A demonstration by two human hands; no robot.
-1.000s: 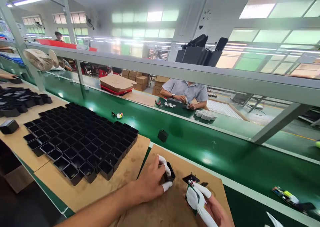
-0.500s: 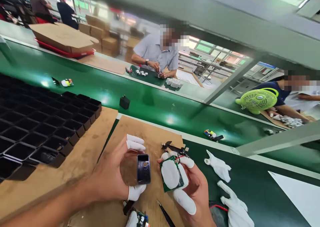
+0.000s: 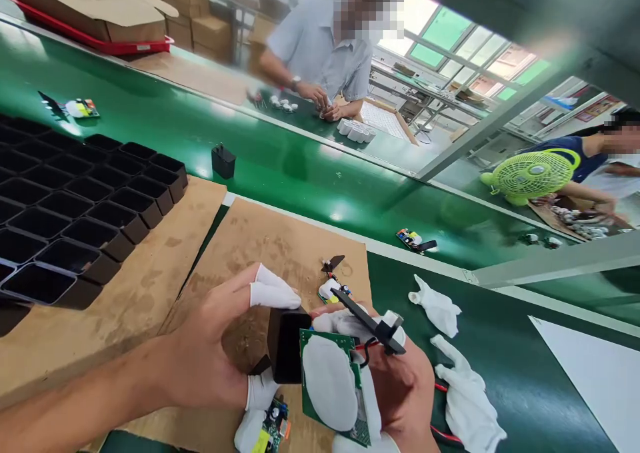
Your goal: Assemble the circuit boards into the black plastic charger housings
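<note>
My left hand [image 3: 205, 353], with white finger cots on it, grips a black plastic housing [image 3: 289, 346] between thumb and fingers, its open end facing me. Close at its right, my right hand [image 3: 407, 386] holds a green circuit board [image 3: 311, 410] with a white pad [image 3: 330, 380] on its face. A black end piece [image 3: 365, 318] hangs off this board on red and black wires. The board's edge overlaps the housing's rim in view; whether they touch I cannot tell. Another board [image 3: 273, 423] lies below my left hand, and a further board [image 3: 333, 290] beyond my right.
Rows of black housings [image 3: 65, 206] stand on cardboard [image 3: 165, 273] at left. A black plug adapter [image 3: 223, 161] and loose boards lie on the green belt [image 3: 300, 173]. White gloves [image 3: 467, 400] lie at right. Across the belt, a person [image 3: 320, 53] works near a green fan [image 3: 537, 173].
My right hand has brought the board left and nearer, up against the housing in view. The housing has turned in my left hand. Tweezers seen before are now out of sight. The view has shifted.
</note>
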